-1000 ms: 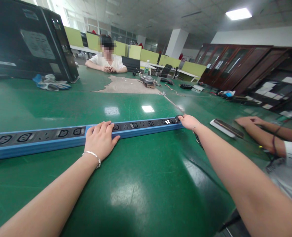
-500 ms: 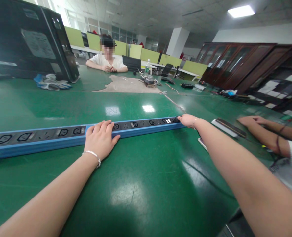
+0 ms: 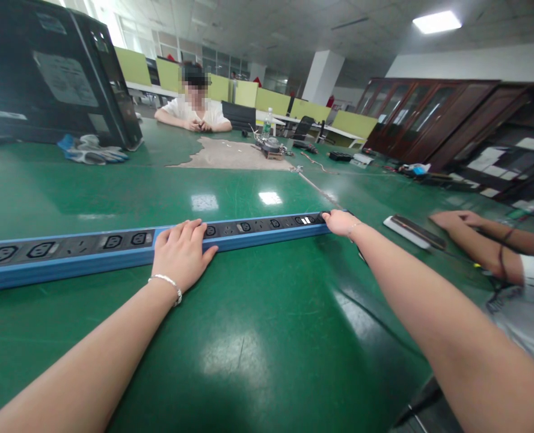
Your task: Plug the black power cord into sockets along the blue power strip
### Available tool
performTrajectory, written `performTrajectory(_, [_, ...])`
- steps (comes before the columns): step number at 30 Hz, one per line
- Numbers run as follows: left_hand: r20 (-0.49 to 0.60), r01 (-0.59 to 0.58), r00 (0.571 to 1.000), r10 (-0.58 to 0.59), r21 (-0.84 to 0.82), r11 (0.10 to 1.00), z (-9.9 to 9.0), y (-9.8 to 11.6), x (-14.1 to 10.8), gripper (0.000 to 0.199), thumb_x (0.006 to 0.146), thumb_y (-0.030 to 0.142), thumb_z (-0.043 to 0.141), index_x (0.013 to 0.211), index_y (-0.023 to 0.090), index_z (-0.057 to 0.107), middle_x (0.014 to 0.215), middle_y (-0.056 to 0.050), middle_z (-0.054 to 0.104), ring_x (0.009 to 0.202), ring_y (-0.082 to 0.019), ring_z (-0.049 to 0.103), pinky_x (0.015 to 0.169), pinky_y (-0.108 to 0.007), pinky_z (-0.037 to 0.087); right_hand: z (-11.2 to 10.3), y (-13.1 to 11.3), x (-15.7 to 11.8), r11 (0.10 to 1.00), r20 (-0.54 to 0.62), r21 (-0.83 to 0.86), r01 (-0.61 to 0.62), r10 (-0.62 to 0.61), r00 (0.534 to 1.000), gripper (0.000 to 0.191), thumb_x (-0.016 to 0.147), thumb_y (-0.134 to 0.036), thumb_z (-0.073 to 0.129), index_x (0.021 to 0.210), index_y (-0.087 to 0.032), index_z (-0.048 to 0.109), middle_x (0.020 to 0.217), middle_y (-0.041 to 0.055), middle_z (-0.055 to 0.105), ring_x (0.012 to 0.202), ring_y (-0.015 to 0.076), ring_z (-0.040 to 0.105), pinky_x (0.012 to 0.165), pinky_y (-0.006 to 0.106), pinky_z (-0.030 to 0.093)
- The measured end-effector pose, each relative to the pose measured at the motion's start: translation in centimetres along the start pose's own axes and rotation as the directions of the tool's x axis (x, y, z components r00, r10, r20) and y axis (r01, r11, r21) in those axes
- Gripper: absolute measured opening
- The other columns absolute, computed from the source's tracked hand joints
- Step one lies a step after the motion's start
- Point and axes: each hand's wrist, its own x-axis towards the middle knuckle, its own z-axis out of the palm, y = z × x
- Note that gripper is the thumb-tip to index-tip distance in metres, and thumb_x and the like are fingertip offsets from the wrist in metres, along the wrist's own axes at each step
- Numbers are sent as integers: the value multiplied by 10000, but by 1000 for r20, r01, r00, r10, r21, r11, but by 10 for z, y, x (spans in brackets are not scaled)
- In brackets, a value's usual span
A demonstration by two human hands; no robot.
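A long blue power strip (image 3: 258, 239) with a row of black sockets lies across the green table. My left hand (image 3: 180, 251) is laid over its middle, fingers over the far edge and thumb against the near side, gripping it. At the strip's right end my right hand (image 3: 339, 222) is closed on a small black plug (image 3: 323, 216), mostly hidden by the fingers. Whether the plug is fully seated in a socket I cannot tell. Two white switches (image 3: 305, 221) show just left of it.
A black cabinet (image 3: 64, 78) and gloves (image 3: 91, 150) stand at the back left. A person (image 3: 195, 114) sits opposite; another person's forearms (image 3: 483, 234) rest at the right. Near them lies a white and dark slab (image 3: 414, 231). A bottle (image 3: 267, 122) and small parts are farther back.
The whole view has shifted slightly. Both hands keep their places on the strip and the plug.
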Motion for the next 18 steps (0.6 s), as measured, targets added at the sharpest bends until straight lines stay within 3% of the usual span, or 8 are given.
performTrajectory(4, [-3,-1,1000,1,0,1000,1,-1,0,480,854,459,412,1229,167,484,1310,-112,529,1202,-291,446,988,-444,291,-15,-2,3,999,157,-41,33,-26,987,558,936,-412,231,1010,-30,631,780,182,676,691,223,656,640,287,469])
performTrajectory(8, [4,1,1000,-1,-3,1000,1,-1,-1,479,856,457,409,1232,170,481,1314,-111,525,1205,-292,441,989,-449,288,-21,-1,5,998,245,-58,32,-17,969,594,930,-414,204,891,-28,655,526,97,577,439,187,545,512,295,437])
performTrajectory(13, [6,6,1000,-6,-7,1000,1,0,0,488,854,458,411,1241,168,474,1320,-112,519,1211,-293,435,990,-448,286,-23,-1,6,999,254,-26,39,-31,967,577,930,-409,215,782,-59,650,424,35,479,371,152,464,493,284,419])
performTrajectory(18, [2,0,1000,0,-1,1000,1,0,0,491,857,458,404,1240,159,475,1319,-114,518,1203,-296,441,984,-448,291,-26,-2,6,1000,263,-17,9,-5,965,561,922,-423,241,797,-60,650,466,40,508,381,150,465,498,292,423])
